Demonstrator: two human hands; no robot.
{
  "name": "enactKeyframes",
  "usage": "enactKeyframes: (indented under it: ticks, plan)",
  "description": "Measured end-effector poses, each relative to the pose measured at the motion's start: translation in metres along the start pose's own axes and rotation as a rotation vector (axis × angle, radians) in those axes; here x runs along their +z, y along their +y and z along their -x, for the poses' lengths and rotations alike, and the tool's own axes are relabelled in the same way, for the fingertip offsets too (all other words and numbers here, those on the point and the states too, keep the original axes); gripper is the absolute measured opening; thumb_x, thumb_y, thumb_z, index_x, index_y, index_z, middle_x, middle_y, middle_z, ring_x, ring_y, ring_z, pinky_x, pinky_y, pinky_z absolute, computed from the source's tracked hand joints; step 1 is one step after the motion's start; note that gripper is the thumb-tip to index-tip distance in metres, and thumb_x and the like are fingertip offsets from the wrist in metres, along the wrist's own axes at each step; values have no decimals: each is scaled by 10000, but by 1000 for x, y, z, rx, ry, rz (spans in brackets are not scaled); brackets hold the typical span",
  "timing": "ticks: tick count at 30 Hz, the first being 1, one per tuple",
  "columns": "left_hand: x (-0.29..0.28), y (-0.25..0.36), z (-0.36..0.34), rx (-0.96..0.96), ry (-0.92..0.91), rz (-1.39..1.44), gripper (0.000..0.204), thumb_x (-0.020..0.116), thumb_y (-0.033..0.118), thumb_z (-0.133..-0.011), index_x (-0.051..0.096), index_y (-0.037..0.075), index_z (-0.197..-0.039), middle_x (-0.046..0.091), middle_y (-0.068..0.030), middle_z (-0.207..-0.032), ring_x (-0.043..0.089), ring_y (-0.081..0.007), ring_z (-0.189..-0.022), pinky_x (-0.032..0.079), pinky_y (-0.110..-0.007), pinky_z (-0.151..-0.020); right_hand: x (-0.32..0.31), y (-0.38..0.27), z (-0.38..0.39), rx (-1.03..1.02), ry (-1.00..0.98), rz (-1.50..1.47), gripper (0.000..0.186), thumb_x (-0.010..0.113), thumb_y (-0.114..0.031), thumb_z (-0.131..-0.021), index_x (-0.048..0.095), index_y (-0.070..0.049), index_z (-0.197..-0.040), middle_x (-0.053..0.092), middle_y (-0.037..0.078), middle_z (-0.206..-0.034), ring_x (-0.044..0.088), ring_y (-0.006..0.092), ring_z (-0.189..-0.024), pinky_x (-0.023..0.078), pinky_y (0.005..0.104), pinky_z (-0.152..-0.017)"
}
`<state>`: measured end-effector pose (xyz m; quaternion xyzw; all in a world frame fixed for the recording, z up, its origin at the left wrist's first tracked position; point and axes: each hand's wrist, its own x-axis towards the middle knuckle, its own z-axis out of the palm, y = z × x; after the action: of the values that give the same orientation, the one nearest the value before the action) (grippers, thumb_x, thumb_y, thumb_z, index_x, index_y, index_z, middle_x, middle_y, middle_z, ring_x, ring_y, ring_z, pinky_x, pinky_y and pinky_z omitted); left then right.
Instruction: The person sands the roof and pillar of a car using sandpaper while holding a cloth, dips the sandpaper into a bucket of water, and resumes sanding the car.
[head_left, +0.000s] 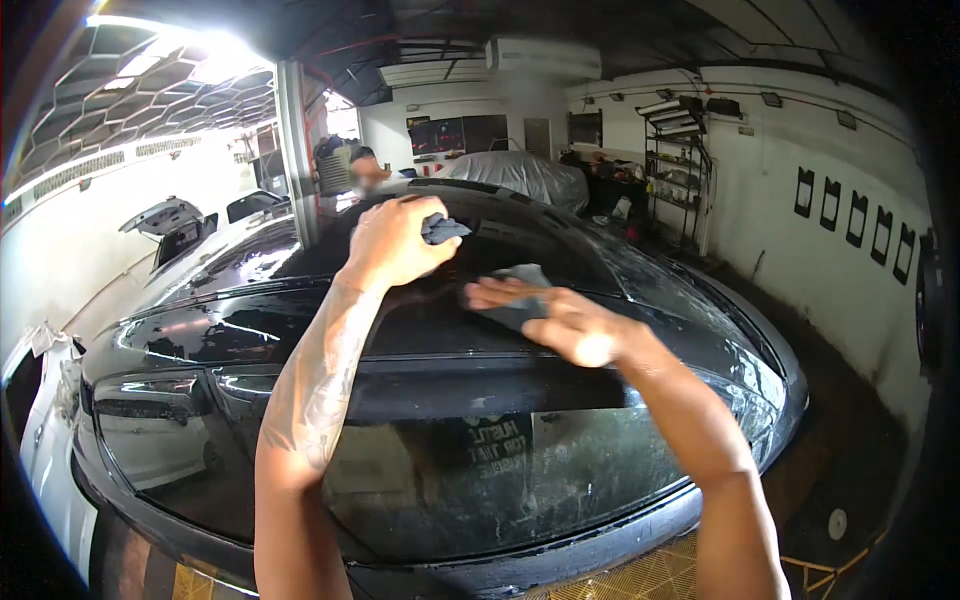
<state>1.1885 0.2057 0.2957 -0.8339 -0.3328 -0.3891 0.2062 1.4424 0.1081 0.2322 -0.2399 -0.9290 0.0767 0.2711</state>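
Car [450, 385], black and glossy, filling the middle and lower part of the frame in the head view, with roof [425, 325] facing up beneath both hands. Over to left hand [393, 242], just above centre: fingers curled round, gripping a bunched dark cloth [445, 230], folds poking out toward the right. Touching the roof or just above it? Cannot tell from this angle.

Across to right hand [565, 320], right of centre and a little lower: blurred, fingers stretched out toward the left, over a grey cloth [530, 273] spread near the middle of the roof. Not curled into a fist, but too smeared to tell how firmly pressed down.

Below, along the lower middle, window [480, 490] full of reflections and streaks. At the lower left edge, white car [50, 440], close beside. Out at the upper left, another car [172, 220] with its rear hatch up, under bright lights [220, 60]. At the top centre, beyond the roof, a co-worker [368, 170], partly hidden; just right of there, a silver-covered car [525, 178]. Further right, tall shelves [680, 160] against a pale wall [770, 180].
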Motion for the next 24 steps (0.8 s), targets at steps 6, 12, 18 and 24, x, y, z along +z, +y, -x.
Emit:
enactKeyframes:
  ticks: [6, 12, 18, 24]
  plan:
    - [0, 7, 6, -56, -17, 25, 318, 811, 407, -778, 733, 158, -959, 754, -108, -885, 740, -347, -863, 581, -466, -769, -17, 19, 88, 132, 160, -111, 701, 391, -393, -919, 515, 22, -1471, 429, 185, -1602, 302, 357, -1535, 178, 468, -1274]
    - [3, 7, 0, 10, -5, 104, 335, 807, 395, -773, 723, 134, -965, 741, -125, -877, 726, -353, -865, 562, -473, -771, -7, 1, 29, 84, 40, -25, 602, 397, -264, -952, 502, -10, -1487, 392, 185, -1622, 289, 358, -1535, 196, 440, -1270]
    - [3, 8, 2, -12, -55, 107, 329, 818, 360, -755, 712, 117, -950, 732, -117, -860, 720, -347, -861, 553, -458, -793, -27, 24, 155, 275, 320, -329, 660, 440, -249, -906, 467, 55, -1491, 492, 204, -1552, 407, 305, -1484, 243, 402, -1246]
    - [6, 13, -1, 28, -50, 147, 327, 821, 355, -757, 706, 111, -943, 730, -96, -862, 720, -332, -818, 555, -442, -752, -18, 12, 92, 175, 216, -57, 634, 449, -316, -938, 508, 14, -1476, 500, 203, -1544, 411, 320, -1475, 245, 397, -1242]
